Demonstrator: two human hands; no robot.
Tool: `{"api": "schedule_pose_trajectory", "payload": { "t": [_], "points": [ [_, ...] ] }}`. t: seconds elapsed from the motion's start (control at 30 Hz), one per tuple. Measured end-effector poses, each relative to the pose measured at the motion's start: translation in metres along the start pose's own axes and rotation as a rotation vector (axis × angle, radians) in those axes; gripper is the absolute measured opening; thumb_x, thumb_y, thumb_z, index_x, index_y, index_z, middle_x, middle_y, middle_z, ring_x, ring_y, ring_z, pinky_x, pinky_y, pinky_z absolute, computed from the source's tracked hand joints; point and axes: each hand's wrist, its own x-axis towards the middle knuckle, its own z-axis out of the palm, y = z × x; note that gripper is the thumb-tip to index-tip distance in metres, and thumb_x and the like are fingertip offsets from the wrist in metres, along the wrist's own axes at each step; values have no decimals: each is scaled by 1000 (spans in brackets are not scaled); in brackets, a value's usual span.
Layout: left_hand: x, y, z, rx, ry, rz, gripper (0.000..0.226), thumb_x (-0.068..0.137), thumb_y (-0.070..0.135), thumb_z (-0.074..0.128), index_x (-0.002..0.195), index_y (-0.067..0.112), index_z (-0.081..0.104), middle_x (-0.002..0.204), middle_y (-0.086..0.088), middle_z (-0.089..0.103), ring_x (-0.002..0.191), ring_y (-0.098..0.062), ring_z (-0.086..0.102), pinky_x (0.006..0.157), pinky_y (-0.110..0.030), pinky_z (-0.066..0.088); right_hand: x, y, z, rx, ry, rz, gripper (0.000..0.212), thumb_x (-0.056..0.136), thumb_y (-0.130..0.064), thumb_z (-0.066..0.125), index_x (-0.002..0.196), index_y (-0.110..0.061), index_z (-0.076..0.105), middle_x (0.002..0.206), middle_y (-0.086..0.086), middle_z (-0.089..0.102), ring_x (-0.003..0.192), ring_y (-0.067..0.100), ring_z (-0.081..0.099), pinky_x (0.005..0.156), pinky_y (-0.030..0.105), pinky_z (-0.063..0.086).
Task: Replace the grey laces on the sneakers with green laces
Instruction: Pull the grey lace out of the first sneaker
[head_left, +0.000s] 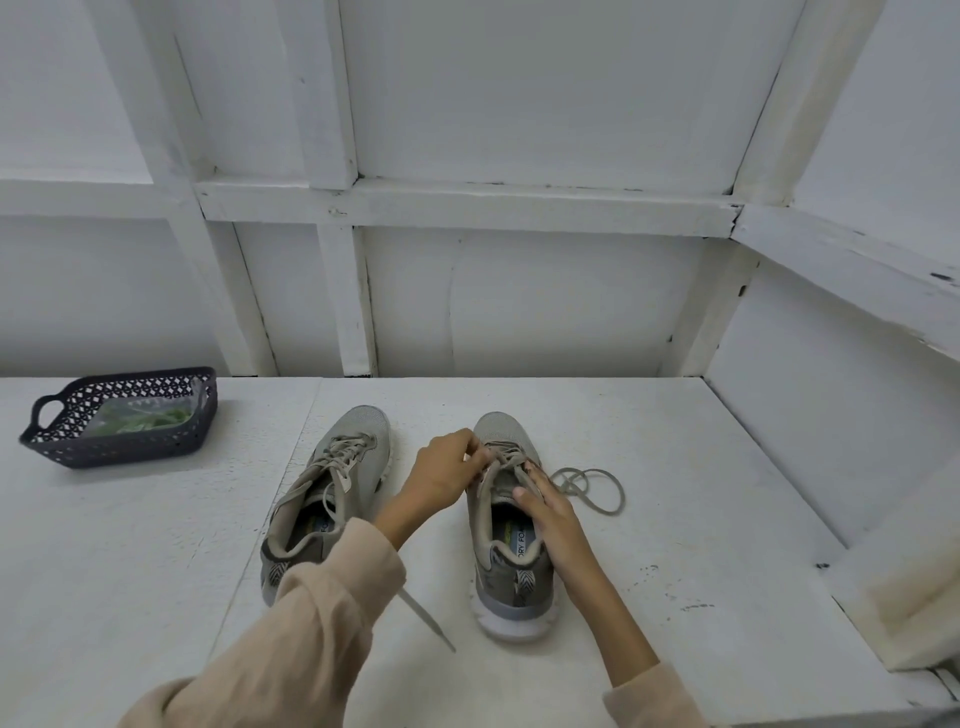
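Far to the left of the left hand, one dark basket (130, 451) sits near the back of the white table (156, 545). It holds a clear bag of green laces (143, 418). There are two grey sneakers, side by side, with their toes pointing away. The left sneaker (358, 434) is just left of the left hand (447, 475) and has its lace threaded in. One lace end (431, 618) lies on the table below that hand. The left hand is curled, and its fingertips pinch the grey lace (506, 460) on top of the right sneaker (498, 427). The right hand (548, 512) lies flat on that sneaker's right side, fingers straight. Just right of it, one loose loop (597, 486) of lace lies on the table. There is bare table between the basket and the sneakers. There is more bare table right of the right hand, up to the white side wall (805, 389).
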Motion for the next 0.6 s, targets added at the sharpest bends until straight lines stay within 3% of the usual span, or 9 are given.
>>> {"api": "schedule_pose_trajectory", "payload": {
  "t": [0.13,0.2,0.3,0.4,0.5,0.6],
  "points": [
    [1,1,3,22,68,-24,20,97,37,44,85,22,46,87,-6,70,78,-30,68,78,-49,55,-2,-1,0,-12,-8,-7,51,97,-20,54,146,-16,39,152,-2,35,143,12,27,115,28,24],
    [0,-2,4,-26,64,-18,22,96,43,47,86,24,49,86,-3,70,79,-27,68,78,-47,56,-2,-1,0,-13,-4,-8,51,97,-21,55,145,-17,40,153,-1,35,143,12,29,118,32,25],
    [-5,-5,2,-123,18,-15,38,83,59,56,87,22,61,87,2,69,83,-20,68,81,-45,57,-3,-2,0,4,-4,-8,50,97,-18,54,145,-16,40,150,-1,38,139,12,34,113,28,29],
    [-8,-2,1,-116,-12,9,32,86,47,61,86,16,64,85,0,70,82,-22,69,83,-46,56,-3,-2,0,2,-3,-10,51,97,-20,55,146,-17,39,152,-1,36,142,14,30,116,31,27],
    [-7,5,2,-215,101,-42,16,97,27,54,84,18,55,86,-4,68,78,-27,70,77,-48,58,-2,0,0,4,-8,-9,52,97,-21,55,146,-16,40,153,-1,37,141,13,33,116,32,28],
    [-9,3,5,-301,136,-80,21,95,36,56,84,19,56,86,-3,69,79,-26,71,75,-48,59,-2,0,0,2,-6,-14,50,97,-18,55,145,-15,42,150,-1,40,138,13,37,113,28,31]
  ]
}}
